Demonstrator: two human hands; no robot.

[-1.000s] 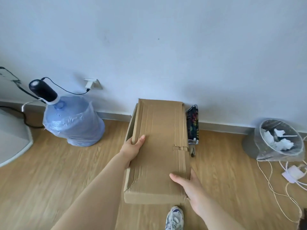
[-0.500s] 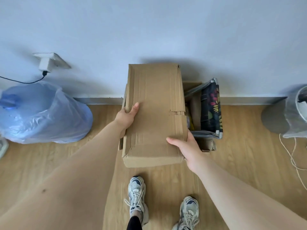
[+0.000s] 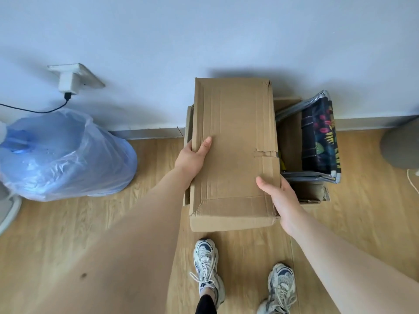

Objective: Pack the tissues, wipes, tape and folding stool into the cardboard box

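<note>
A brown cardboard box [image 3: 233,141] stands on the wooden floor against the wall, and a large flap covers most of its top. My left hand [image 3: 192,158] grips the flap's left edge, thumb on top. My right hand [image 3: 280,196] holds the flap's right edge near the front corner. The folding stool [image 3: 318,137], with dark flowered fabric and a metal frame, stands upright in the box's uncovered right part. Something yellow [image 3: 282,163] shows beside it. Tissues, wipes and tape are hidden.
A blue water bottle in a clear plastic bag [image 3: 65,155] lies to the left. A wall socket with a plugged-in charger [image 3: 70,81] is above it. A grey bin [image 3: 401,146] is at the right edge. My two sneakers [image 3: 207,266] stand just in front of the box.
The view has tipped down and come closer to the box, so the stool inside now shows. Both hands keep their hold on the flap's edges.
</note>
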